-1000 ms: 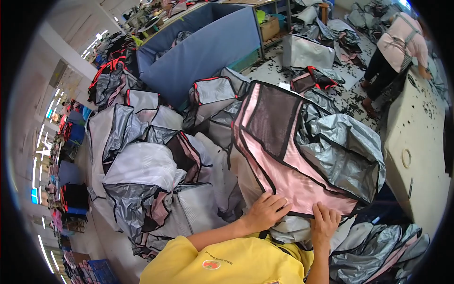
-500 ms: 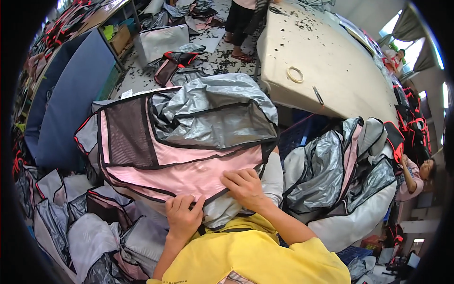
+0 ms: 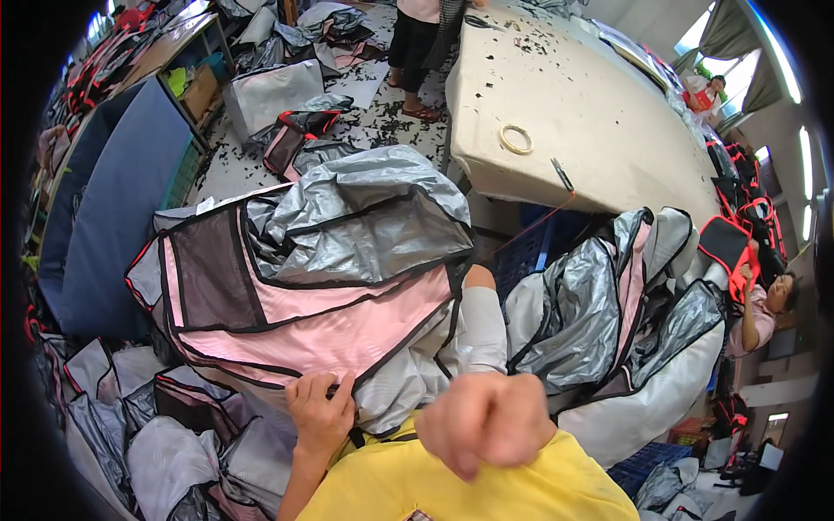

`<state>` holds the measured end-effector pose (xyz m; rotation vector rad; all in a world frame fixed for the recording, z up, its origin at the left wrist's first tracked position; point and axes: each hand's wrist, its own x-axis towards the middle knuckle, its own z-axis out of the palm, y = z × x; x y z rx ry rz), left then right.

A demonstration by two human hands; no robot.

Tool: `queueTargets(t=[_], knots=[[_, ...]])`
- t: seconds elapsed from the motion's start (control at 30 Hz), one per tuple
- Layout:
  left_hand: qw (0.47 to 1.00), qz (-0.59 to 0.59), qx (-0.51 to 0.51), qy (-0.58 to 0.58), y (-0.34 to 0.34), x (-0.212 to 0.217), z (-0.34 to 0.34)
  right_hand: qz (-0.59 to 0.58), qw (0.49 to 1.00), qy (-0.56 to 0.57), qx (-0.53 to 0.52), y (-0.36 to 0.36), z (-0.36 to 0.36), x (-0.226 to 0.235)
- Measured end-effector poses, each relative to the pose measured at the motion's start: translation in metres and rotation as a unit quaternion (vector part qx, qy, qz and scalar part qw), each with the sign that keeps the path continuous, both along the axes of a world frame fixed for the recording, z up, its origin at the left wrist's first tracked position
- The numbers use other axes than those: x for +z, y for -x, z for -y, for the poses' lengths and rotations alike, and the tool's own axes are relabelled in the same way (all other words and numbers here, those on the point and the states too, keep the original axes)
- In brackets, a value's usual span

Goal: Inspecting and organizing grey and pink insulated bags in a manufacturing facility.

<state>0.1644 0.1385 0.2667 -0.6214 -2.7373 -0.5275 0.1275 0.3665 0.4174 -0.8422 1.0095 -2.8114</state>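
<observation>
Across my lap lies a half-made fabric bag [image 3: 382, 326], pink with black binding, a dark mesh pocket [image 3: 207, 269] and a crinkled silver lining [image 3: 369, 204] bulging at its far side. My left hand [image 3: 320, 410] is closed on the bound near edge of the pink panel, thumb and fingers pinching it. My right hand [image 3: 486, 424] is lifted off the bag, close to the camera and a little blurred, in front of my yellow shirt. Its fingers are curled in, and whatever they may hold is hidden.
A beige table [image 3: 599, 113] bears a tape roll [image 3: 516, 140] and small snips [image 3: 563, 174]. More silver-lined bags [image 3: 573, 321] are heaped at right, others [image 3: 174, 451] at lower left. A blue panel [image 3: 117, 217] stands left. One person stands beyond; others are at right.
My right hand has let go of the pink panel and risen toward the camera. My left hand stays on the panel's edge. The view has shifted slightly.
</observation>
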Motion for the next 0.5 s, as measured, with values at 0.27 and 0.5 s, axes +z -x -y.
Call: queueTargets(t=[0.27,0.5], knots=[[1.0,-0.016,0.008,0.011,-0.001,-0.007,0.0,-0.09,0.966,0.151,0.188,0.027,0.004,0.059],[1.0,-0.012,0.02,0.012,-0.002,-0.01,-0.002,-0.04,0.977,0.174,0.118,0.017,0.002,0.057]])
